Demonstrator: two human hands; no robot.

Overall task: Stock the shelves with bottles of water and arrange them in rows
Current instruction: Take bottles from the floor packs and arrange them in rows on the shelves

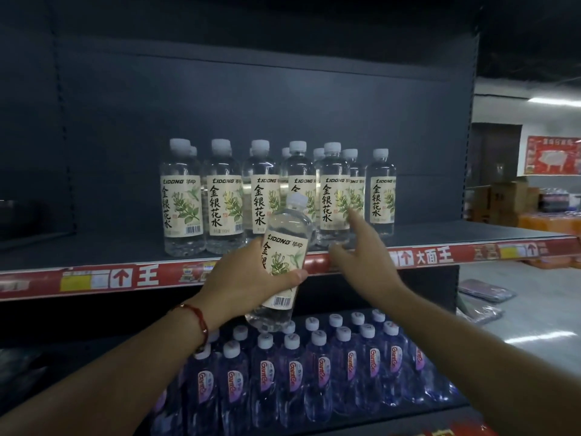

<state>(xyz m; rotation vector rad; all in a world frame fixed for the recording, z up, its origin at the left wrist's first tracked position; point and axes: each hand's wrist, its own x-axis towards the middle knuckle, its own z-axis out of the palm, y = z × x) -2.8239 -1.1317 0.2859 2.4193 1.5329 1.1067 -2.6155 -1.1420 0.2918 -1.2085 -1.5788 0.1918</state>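
My left hand (248,275) grips a clear water bottle (284,247) with a cream label and white cap, tilted to the right in front of the shelf edge. My right hand (364,250) is open, its fingers stretched toward the bottles on the shelf, the index fingertip near the label of one front bottle (334,196). Several matching bottles (220,196) stand upright in rows on the dark shelf (94,250), behind a red price strip (440,254).
On the lower shelf stand several blue-tinted bottles (320,369) with white caps and pink labels. The shelf is bare to the left and right of the standing bottles. Cardboard boxes (506,196) and wrapped packs lie on the floor at the right.
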